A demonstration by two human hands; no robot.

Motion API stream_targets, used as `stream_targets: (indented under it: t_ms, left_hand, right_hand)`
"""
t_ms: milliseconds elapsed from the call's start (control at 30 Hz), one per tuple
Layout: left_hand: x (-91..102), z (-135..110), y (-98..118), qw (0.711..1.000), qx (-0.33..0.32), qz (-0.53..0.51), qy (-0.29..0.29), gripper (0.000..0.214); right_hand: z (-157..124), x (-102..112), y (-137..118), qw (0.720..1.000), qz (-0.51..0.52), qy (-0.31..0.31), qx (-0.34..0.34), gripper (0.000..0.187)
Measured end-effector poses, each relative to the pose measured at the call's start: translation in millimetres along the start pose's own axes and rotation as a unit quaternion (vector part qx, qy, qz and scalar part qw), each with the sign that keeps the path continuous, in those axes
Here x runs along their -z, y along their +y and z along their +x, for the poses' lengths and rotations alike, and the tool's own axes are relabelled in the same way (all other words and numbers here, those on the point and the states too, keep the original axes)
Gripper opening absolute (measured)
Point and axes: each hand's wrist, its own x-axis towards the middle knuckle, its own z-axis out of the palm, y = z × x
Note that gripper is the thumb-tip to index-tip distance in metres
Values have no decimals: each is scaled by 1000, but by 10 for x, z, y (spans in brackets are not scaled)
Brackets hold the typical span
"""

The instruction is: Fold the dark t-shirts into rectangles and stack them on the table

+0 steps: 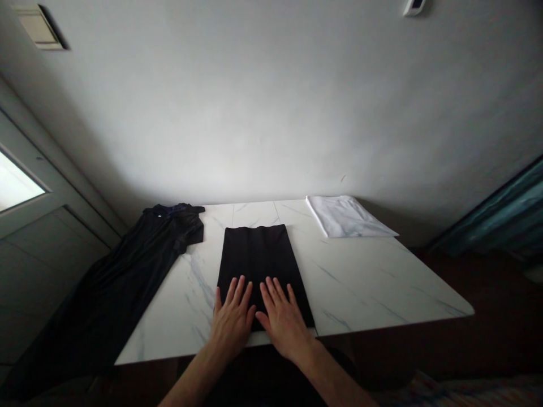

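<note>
Folded black garment [258, 254] sits mid-table at 12 o'clock from the hands, a neat rectangle, long axis pointing away from the person, near end close to the table's near edge. Step in hand: both hands lie flat on its near end, on top of the fold, nothing pinched.

Left hand [232, 319]: palm down, fingers [240, 291] spread, no grip, fingertips on the cloth, heel at or just past the garment's near-left corner. Right hand [284, 325]: same pose, open and flat, fingers on the cloth. The two thumbs sit just apart. Neither hand holds anything.

Both rest on a white marble-look tabletop [365, 282] with grey veining.

Outward: black dress [127, 271] at 10 o'clock, laid out lengthwise, top on the table's left corner, lower part running off the left edge. Folded white cloth [345, 216] at 1 o'clock by the far edge. Teal curtain [492, 215] at 3 o'clock. Door with bright glazed pane [51, 265] at 9 o'clock. Beige wall plate [38, 27] and small white wall unit [413, 7] high on the wall [271, 102].

Brands, labels, writing: none readable.
</note>
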Motion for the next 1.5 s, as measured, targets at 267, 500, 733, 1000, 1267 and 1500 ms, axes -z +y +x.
stream_targets:
  t_ms: [267,500,733,1000,1267,1500]
  left_hand:
    - [-221,-544,-306,998,55,8,24,57]
    - [-97,-739,-505,985,170,-7,30,50]
    - [302,-492,-299,961,212,-93,-148,35]
    - [328,-450,-299,956,220,-113,-154,21]
    - [135,-393,-413,751,317,-579,-30,37]
    - [136,-699,-427,536,372,-753,-86,72]
  right_hand:
    - [-577,-305,438,996,-18,83,-38,72]
    - [-804,-260,630,960,38,239,-143,78]
    - [-508,19,606,968,27,34,-246,42]
    - [-378,274,586,955,94,-69,-272,29]
    - [-328,239,568,835,438,11,-333,35]
    - [-583,274,644,722,606,-61,-328,69]
